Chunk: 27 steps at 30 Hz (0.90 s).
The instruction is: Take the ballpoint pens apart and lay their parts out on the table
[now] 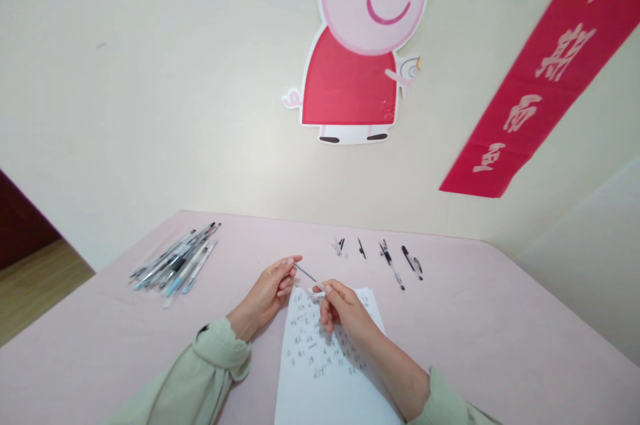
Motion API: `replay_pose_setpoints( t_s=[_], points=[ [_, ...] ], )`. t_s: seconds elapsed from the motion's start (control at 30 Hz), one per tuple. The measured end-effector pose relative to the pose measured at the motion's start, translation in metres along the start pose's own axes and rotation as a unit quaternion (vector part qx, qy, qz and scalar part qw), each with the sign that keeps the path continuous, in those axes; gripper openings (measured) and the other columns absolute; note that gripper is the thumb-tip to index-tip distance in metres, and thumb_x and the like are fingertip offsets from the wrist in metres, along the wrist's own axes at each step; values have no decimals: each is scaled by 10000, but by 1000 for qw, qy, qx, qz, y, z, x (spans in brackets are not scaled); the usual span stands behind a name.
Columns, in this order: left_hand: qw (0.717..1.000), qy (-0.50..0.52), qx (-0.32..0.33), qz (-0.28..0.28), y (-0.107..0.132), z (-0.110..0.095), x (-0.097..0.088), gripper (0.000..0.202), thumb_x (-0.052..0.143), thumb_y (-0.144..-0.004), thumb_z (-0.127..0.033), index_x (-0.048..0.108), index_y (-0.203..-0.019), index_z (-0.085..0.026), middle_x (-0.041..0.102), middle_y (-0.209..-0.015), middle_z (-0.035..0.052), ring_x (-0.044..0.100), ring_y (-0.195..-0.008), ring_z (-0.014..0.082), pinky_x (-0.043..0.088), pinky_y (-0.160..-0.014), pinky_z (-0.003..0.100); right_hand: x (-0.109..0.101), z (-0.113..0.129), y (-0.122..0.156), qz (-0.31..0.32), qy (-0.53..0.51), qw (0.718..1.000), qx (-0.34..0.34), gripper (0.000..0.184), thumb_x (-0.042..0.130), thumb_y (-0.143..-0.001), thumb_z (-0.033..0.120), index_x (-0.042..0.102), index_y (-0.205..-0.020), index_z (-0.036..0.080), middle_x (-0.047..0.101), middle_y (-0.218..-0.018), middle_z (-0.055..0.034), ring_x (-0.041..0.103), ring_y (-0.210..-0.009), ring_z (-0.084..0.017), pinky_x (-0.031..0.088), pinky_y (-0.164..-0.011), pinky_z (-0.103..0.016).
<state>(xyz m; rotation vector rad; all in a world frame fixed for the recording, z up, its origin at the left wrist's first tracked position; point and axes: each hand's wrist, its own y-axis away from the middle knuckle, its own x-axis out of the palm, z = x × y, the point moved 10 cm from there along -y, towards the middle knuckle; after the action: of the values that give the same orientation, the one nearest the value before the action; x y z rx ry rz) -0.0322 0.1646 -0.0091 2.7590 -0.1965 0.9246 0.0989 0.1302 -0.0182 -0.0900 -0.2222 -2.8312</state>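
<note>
Between my two hands stretches a thin, dark pen refill (pixel 307 273). My left hand (pixel 273 288) pinches its upper left end between thumb and fingers. At the lower right end, my right hand (pixel 346 312) closes on it with thumb and forefinger, the other fingers curled. Both hands are raised over the top of a white sheet of paper (pixel 325 398) with rows of handwritten dark characters. My right hand and forearm hide part of the writing.
A loose pile of pens (pixel 175 265) lies on the pink tablecloth (pixel 460 332) at the left. Along the back right are small clear and black pieces (pixel 340 246), a short black part (pixel 361 248), pen parts (pixel 391 265) and more pen parts (pixel 412 262). Behind the table rises a wall (pixel 200 112).
</note>
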Motion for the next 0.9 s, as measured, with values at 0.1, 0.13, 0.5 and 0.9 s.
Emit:
replay_pose_setpoints(
  t_s=[0.1,0.13,0.5,0.9],
  points=[
    [1000,22,20,-9,-4,-1,-6,279,735,-728,-263,664,-948,-108,511,-654,-37,313,-418,-12,244,-359,101,-5,-2,-3,-11,-11,1000,-3,557,505,-765,670,563,-923,139,559,-523,41,457,-354,-77,324,-360,-191],
    [999,32,24,-13,-6,-2,-8,259,731,-733,-252,665,-937,-107,515,-656,-34,318,-419,-12,250,-357,98,-9,-2,-4,-24,-11,1000,-6,555,503,-763,674,565,-893,138,561,-528,36,455,-352,-75,322,-354,-191],
    [998,49,25,-6,-11,1,-12,230,712,-758,-235,664,-941,-105,548,-686,-14,366,-441,-10,286,-363,92,-25,-1,-6,-71,27,997,-16,484,500,-790,638,539,-732,159,541,-503,34,429,-347,-58,278,-359,-181],
    [998,32,33,-31,-10,0,-15,197,706,-758,-224,679,-897,-88,551,-664,-4,415,-482,4,326,-392,86,-24,1,-5,-67,53,996,-27,361,556,-790,523,487,-703,180,539,-531,43,414,-366,-51,274,-382,-181]
  ],
)
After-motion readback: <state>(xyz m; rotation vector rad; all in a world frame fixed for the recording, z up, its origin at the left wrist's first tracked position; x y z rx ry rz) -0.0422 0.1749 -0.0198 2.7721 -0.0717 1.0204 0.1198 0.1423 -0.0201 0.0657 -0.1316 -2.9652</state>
